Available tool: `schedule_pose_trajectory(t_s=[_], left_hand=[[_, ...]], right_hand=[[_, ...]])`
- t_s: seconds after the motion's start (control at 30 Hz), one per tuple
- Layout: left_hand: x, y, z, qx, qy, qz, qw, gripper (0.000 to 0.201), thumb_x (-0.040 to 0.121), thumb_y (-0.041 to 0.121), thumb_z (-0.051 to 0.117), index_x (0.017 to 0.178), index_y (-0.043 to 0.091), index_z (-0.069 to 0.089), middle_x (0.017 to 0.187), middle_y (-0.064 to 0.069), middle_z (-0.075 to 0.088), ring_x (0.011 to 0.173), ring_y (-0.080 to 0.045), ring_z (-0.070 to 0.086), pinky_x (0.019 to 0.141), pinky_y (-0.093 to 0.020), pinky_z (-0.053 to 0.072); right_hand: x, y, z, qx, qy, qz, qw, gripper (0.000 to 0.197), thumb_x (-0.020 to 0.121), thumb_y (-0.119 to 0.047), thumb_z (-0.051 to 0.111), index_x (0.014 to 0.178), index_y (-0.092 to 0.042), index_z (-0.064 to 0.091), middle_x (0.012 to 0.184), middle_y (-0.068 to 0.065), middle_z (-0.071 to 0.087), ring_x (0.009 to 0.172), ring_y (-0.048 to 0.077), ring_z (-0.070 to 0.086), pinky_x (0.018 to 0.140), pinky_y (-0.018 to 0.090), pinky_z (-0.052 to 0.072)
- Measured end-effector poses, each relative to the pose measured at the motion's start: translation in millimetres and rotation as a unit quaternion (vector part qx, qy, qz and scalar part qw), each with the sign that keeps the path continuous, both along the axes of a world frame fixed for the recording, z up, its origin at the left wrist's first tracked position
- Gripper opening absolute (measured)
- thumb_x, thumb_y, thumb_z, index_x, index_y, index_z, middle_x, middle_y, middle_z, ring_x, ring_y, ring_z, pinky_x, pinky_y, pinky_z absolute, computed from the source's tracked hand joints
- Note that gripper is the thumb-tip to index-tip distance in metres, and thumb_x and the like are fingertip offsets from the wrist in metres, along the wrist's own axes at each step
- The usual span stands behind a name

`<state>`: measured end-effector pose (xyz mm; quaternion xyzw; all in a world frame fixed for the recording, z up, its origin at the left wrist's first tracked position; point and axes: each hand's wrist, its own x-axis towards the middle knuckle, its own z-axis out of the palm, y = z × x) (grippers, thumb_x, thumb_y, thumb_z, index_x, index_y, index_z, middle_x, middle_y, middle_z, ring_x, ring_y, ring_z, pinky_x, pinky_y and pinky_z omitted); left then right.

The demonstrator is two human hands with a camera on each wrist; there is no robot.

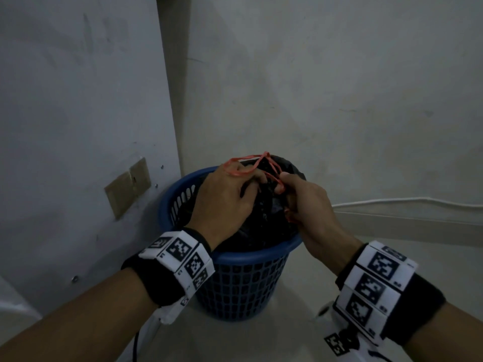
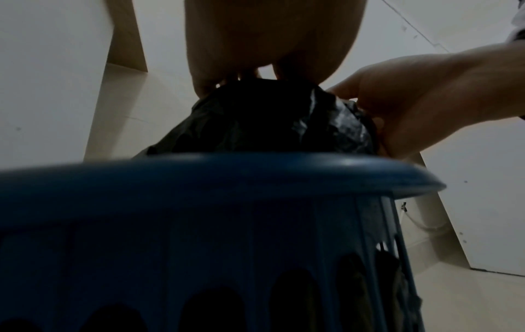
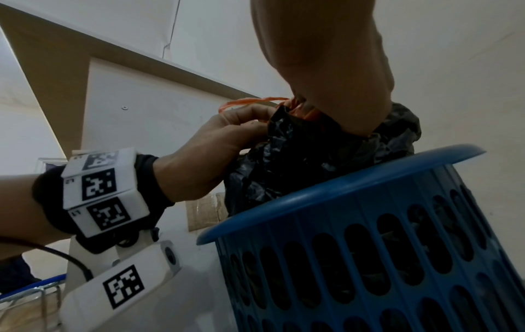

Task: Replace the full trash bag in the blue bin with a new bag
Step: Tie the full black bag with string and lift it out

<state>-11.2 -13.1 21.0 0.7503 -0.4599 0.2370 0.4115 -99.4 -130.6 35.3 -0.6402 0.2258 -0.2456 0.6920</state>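
A blue perforated bin [image 1: 245,273] stands on the floor in a wall corner. A full black trash bag [image 1: 264,220] bulges above its rim, the neck gathered at the top. A red drawstring [image 1: 251,163] loops over the curled fingers of my left hand [image 1: 235,189]. My right hand [image 1: 295,189] pinches the string's other strands beside the neck. In the left wrist view, the bag [image 2: 270,121] rises over the bin rim [image 2: 227,175], with the right hand [image 2: 412,101] against its side. From the right wrist, the drawstring [image 3: 247,102] shows above the left hand [image 3: 216,146].
A grey wall panel with tan cover plates [image 1: 128,189] stands close on the bin's left. A white cable [image 1: 405,201] runs along the back wall to the right. A wire rack [image 3: 34,289] shows low at the left in the right wrist view.
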Motion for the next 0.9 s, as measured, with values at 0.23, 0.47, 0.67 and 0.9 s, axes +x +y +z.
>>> schedule_pose_trajectory(t_s=[0.23,0.47,0.67,0.9], left_hand=[[-2,-1,0,0.05,-0.091,0.013,0.995,0.036,0.091,0.023,0.045,0.122,0.023,0.063,0.103,-0.003,0.058,0.092,-0.023,0.055,0.077,-0.04,0.049],[-1,-1,-3,0.083,-0.115,0.082,0.986,0.026,0.091,0.025,0.055,0.114,0.018,0.065,0.082,-0.001,0.043,0.077,-0.022,0.045,0.06,-0.035,0.04],[0,0,-4,0.094,-0.037,0.016,0.995,0.03,0.094,0.033,0.044,0.112,0.022,0.065,0.086,0.004,0.052,0.087,-0.018,0.048,0.075,-0.035,0.043],[1,5,-6,0.022,0.071,-0.066,0.995,0.025,0.098,0.03,0.042,0.074,0.024,0.048,0.078,0.006,0.047,0.073,-0.005,0.047,0.068,-0.017,0.034]], right_hand=[[2,1,0,-0.017,0.014,0.026,0.999,0.036,0.093,-0.026,0.053,0.058,-0.016,0.049,0.039,-0.01,0.032,0.037,0.009,0.032,0.039,0.019,0.029],[2,1,-3,-0.025,0.024,0.051,0.998,0.037,0.092,-0.028,0.053,0.057,-0.016,0.048,0.041,-0.007,0.031,0.038,0.009,0.03,0.043,0.022,0.03],[-1,0,-4,-0.029,0.001,0.092,0.995,0.042,0.093,-0.023,0.05,0.053,-0.015,0.041,0.041,-0.007,0.028,0.037,0.008,0.026,0.044,0.023,0.026],[2,-17,-9,-0.052,-0.035,0.061,0.996,0.022,0.089,-0.024,0.061,0.068,-0.02,0.063,0.065,0.003,0.059,0.06,0.017,0.054,0.055,0.028,0.04]])
